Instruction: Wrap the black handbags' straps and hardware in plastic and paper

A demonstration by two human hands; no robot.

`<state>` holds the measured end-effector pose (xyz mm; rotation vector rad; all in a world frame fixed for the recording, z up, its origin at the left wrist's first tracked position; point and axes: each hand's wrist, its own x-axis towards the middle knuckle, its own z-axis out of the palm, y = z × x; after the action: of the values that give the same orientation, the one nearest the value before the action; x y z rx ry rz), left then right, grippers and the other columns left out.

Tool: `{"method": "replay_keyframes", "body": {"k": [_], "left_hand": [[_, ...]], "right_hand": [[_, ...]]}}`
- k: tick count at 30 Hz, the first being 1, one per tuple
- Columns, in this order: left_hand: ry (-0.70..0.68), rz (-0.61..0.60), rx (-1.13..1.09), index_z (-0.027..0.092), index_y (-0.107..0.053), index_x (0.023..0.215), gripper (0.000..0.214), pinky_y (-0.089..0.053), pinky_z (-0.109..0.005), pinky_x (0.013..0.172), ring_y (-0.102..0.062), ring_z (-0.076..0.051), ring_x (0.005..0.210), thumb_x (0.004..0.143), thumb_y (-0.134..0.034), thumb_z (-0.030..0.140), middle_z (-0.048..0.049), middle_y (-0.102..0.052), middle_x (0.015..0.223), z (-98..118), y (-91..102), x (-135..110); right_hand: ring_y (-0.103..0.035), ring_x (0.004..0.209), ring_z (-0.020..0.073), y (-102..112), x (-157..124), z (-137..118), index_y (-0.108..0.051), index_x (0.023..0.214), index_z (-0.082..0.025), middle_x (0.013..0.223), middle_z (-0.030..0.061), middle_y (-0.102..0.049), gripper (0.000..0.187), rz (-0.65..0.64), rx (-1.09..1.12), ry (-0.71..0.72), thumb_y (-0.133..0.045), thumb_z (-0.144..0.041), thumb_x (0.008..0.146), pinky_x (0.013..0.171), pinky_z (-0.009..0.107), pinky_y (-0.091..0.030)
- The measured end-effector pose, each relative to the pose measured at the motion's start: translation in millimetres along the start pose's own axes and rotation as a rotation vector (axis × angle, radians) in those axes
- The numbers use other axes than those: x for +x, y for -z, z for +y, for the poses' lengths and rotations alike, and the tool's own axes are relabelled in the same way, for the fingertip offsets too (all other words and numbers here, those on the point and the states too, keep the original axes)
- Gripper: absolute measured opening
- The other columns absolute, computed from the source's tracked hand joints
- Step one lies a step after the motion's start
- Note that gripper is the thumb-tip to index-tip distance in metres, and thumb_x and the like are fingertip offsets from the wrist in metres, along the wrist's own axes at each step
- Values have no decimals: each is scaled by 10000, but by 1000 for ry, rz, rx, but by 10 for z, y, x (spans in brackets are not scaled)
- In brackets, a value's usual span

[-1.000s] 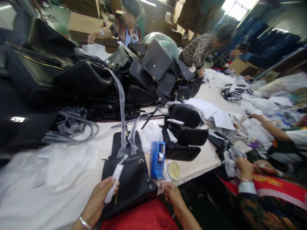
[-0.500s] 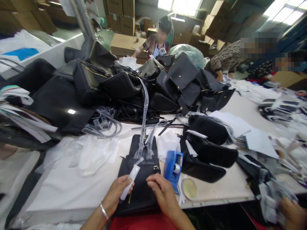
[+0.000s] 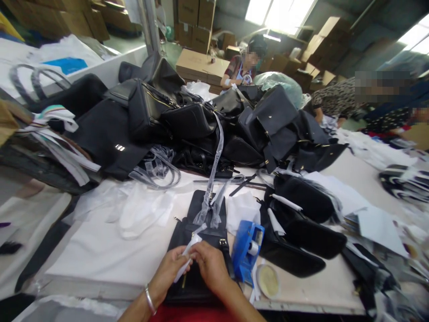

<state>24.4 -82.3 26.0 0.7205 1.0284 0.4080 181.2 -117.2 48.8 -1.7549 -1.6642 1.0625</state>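
Observation:
A black backpack (image 3: 177, 239) lies on the table right before me, its straps (image 3: 216, 156) wrapped in clear plastic. Over its front, my left hand (image 3: 169, 270) grips a narrow white wrapping strip (image 3: 195, 241), apparently folded around a thin strap or pull. My right hand (image 3: 212, 268) pinches the same strip with thumb and fingertips, touching the left fingers; what exactly lies between the fingertips is hidden. Close to the right of the backpack stands a blue tape dispenser (image 3: 239, 250) holding a roll of tape.
A big heap of black bags (image 3: 187, 120) spans the table's far side. More black bags (image 3: 298, 232) lie to the right, behind a round yellowish disc (image 3: 268, 281). White wrapping sheets (image 3: 144, 214) spread left. Other people (image 3: 243, 67) work beyond the heap.
My right hand has moved left from above the backpack to the white strip and now pinches it beside my left hand. The view has swung left, so everything sits further right.

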Motion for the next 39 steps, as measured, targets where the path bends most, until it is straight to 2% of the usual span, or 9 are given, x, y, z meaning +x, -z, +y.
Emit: {"method": "replay_keyframes", "body": {"k": [4, 9, 13, 18, 24, 29, 33, 37, 39], "left_hand": [[-4, -17, 71, 130, -655, 1042, 355, -403, -222, 586, -557, -132, 616, 788, -655, 378, -32, -660, 750, 19, 24, -7], [-81, -47, 201, 120, -635, 1060, 357, -425, -238, 604, -561, -147, 656, 815, -620, 379, -33, -643, 773, 12, 30, 31], [-92, 35, 242, 134, -647, 940, 360, -403, -222, 536, -525, -126, 576, 769, -661, 451, 1, -605, 687, -75, 1, 93], [-10, 105, 54, 133, -604, 799, 381, -328, -184, 444, -452, -79, 456, 796, -614, 513, 22, -553, 571, -99, -28, 113], [152, -82, -330, 113, -599, 828, 293, -300, -160, 412, -394, -47, 420, 853, -616, 404, 39, -485, 538, 25, 117, 94], [350, -312, -626, 82, -609, 824, 222, -228, -141, 393, -322, -22, 392, 852, -625, 302, 68, -394, 494, 43, 309, 127], [379, -403, -619, 87, -619, 872, 154, -211, -140, 390, -300, -23, 387, 846, -618, 239, 76, -369, 492, 101, 339, 112], [371, -348, -374, 112, -617, 963, 221, -233, -152, 384, -312, -36, 372, 838, -633, 294, 68, -420, 489, 155, 236, 86], [313, -242, -171, 123, -611, 967, 297, -273, -164, 390, -373, -56, 378, 846, -614, 394, 45, -488, 499, 144, 163, 93]], "right_hand": [[-614, 703, 179, 6, 52, 46, -455, 1196, -249, 759, -21, -631, 463, -15, -70, -104, -526, -92, 765, 614, 227, -362], [-588, 656, 161, -16, 98, 105, -426, 1153, -249, 718, -44, -591, 485, -12, -9, -172, -544, -83, 713, 584, 218, -334], [-590, 652, 158, -68, 67, 108, -427, 1145, -250, 703, -53, -581, 476, 28, 55, -220, -524, -68, 717, 585, 218, -348], [-596, 659, 158, -176, 19, 121, -437, 1186, -255, 751, -40, -604, 425, 136, 200, -249, -569, -166, 792, 598, 226, -398], [-599, 696, 148, -298, 102, 125, -438, 1240, -252, 857, -23, -615, 474, 166, 337, -163, -590, -165, 799, 656, 241, -458], [-624, 883, 176, -208, 195, 116, -422, 1302, -240, 1036, 31, -639, 485, 70, 132, 75, -598, -203, 851, 806, 270, -486], [-634, 966, 206, -70, 273, 174, -397, 1323, -177, 1134, 104, -635, 435, -46, -222, 282, -530, -271, 920, 817, 281, -501], [-649, 847, 193, 110, 277, 257, -454, 1261, -171, 993, 82, -667, 323, -112, -532, 391, -466, -196, 939, 717, 269, -508], [-645, 843, 195, 237, 219, 327, -419, 1306, -185, 1001, 77, -658, 379, -68, -579, 331, -469, -166, 931, 711, 274, -505]]}}
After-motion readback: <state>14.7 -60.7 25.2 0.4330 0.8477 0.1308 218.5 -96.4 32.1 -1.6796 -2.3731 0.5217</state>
